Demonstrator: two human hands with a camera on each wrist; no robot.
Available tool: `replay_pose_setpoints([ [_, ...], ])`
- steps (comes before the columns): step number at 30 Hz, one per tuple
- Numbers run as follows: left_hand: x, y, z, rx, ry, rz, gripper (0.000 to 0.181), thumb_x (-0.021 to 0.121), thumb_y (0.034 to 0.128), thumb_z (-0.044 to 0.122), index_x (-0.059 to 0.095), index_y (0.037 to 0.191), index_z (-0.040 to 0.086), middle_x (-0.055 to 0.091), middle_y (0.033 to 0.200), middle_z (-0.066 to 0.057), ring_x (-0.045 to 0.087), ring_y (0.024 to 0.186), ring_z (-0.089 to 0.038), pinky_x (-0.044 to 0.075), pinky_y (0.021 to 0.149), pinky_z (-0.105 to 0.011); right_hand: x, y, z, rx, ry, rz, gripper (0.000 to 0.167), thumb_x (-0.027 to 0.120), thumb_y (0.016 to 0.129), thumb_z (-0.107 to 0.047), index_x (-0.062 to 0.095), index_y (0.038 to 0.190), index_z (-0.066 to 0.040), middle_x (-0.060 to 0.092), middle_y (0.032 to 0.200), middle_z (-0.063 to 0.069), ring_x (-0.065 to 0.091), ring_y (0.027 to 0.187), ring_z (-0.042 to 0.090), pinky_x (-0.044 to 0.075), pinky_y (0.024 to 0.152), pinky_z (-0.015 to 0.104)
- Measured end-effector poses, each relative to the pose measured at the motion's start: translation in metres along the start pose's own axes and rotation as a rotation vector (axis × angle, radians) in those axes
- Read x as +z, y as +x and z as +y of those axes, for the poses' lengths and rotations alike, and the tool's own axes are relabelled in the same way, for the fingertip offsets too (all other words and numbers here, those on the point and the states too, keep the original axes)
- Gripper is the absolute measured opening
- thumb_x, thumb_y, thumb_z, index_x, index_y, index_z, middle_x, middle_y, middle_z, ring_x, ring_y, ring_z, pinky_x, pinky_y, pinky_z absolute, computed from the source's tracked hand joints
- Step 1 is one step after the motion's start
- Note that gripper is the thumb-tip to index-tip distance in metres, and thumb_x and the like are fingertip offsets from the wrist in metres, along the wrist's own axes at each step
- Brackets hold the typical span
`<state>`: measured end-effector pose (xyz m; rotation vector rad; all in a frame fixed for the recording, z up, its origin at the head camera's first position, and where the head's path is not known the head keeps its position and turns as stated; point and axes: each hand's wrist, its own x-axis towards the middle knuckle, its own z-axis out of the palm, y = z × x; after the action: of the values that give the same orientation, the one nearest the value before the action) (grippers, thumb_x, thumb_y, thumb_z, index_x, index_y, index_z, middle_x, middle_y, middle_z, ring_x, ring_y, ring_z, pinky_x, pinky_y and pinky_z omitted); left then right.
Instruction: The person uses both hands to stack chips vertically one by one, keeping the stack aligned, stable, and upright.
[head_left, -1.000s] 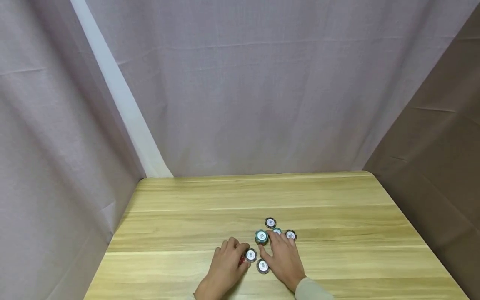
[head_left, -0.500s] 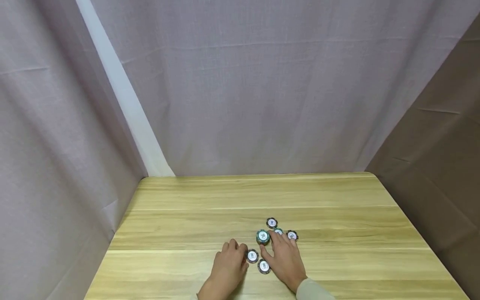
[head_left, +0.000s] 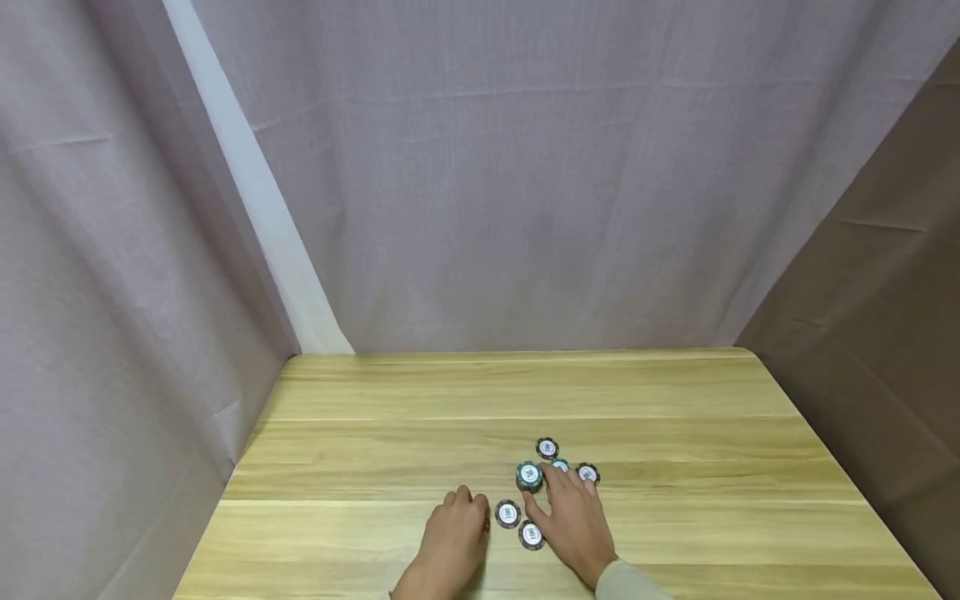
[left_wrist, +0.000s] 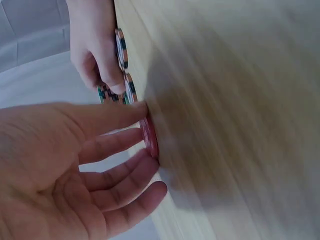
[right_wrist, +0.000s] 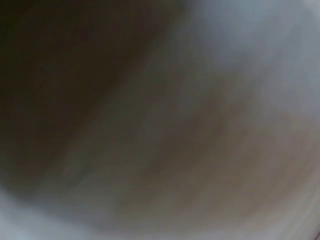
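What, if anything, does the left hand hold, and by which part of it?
The left hand pinches a red chip at opposite sides of its rim.

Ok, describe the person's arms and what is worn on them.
The left grip and the right grip are bare human hands, without gloves. A pale, plain-looking sleeve shows just behind the right one; any left sleeve can't be made out.

Curtained booth (three sides), wood-grain table
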<state>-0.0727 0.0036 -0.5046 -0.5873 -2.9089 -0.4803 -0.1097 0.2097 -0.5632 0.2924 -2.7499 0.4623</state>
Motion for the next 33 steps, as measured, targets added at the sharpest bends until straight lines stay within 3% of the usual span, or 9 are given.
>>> replay_pose_setpoints([
  [4, 0.004, 0.001, -0.001, 0.023, 0.034, 0.013, 0.017, 0.077, 0.0730, 0.011, 0.059, 0.072, 0.010, 0.051, 0.069, -0.001, 0.047, 0.060, -0.014, 0.045, 0.053, -0.028, 0.002, -0.003, 0.003, 0.014, -0.007, -0.003, 0.046, 0.066, 0.088, -0.046, 0.065, 0.120, -0.014, 0.051, 0.079, -0.012, 0.048, 0.080, 0.011, 0.034, 0.073, 0.032],
  [10, 0.007, -0.001, 0.000, -0.013, 0.043, -0.020, 0.017, 0.073, 0.0678, 0.013, 0.057, 0.070, 0.009, 0.050, 0.069, -0.004, 0.050, 0.060, -0.018, 0.046, 0.053, -0.030, 0.005, -0.006, 0.002, 0.008, 0.005, -0.007, 0.047, 0.066, 0.088, -0.047, 0.065, 0.120, -0.013, 0.052, 0.080, -0.013, 0.049, 0.081, 0.010, 0.034, 0.073, 0.032],
  [14, 0.004, 0.000, 0.001, -0.020, 0.015, -0.007, 0.017, 0.069, 0.0641, 0.010, 0.053, 0.068, 0.012, 0.049, 0.070, -0.003, 0.049, 0.058, -0.017, 0.043, 0.048, -0.029, 0.005, -0.005, 0.001, 0.006, 0.006, 0.004, 0.045, 0.066, 0.088, -0.046, 0.064, 0.120, -0.014, 0.052, 0.081, -0.012, 0.049, 0.081, 0.011, 0.034, 0.073, 0.033],
  [21, -0.002, 0.006, 0.002, -0.009, 0.001, 0.010, 0.018, 0.067, 0.0617, 0.008, 0.058, 0.077, 0.008, 0.052, 0.072, -0.005, 0.050, 0.061, -0.019, 0.044, 0.049, -0.030, 0.004, -0.005, 0.002, 0.005, 0.009, 0.006, 0.044, 0.066, 0.088, -0.046, 0.064, 0.119, -0.015, 0.049, 0.079, -0.013, 0.048, 0.080, 0.010, 0.034, 0.073, 0.032],
  [29, -0.008, 0.019, 0.005, 0.070, 0.070, 0.110, 0.012, 0.068, 0.0721, 0.018, 0.056, 0.070, 0.016, 0.050, 0.064, 0.003, 0.046, 0.055, -0.014, 0.040, 0.050, -0.029, 0.001, -0.002, -0.001, -0.003, 0.012, 0.013, 0.043, 0.066, 0.089, -0.046, 0.064, 0.119, -0.015, 0.049, 0.079, -0.013, 0.047, 0.079, 0.011, 0.033, 0.072, 0.032],
  [33, -0.012, 0.026, 0.008, 0.105, 0.034, 0.129, 0.012, 0.068, 0.0740, 0.020, 0.058, 0.070, 0.016, 0.048, 0.064, 0.006, 0.044, 0.054, -0.010, 0.038, 0.048, -0.026, 0.000, 0.000, -0.002, 0.001, 0.005, 0.002, 0.043, 0.065, 0.089, -0.046, 0.063, 0.119, -0.016, 0.051, 0.080, -0.013, 0.049, 0.081, 0.011, 0.034, 0.073, 0.033],
])
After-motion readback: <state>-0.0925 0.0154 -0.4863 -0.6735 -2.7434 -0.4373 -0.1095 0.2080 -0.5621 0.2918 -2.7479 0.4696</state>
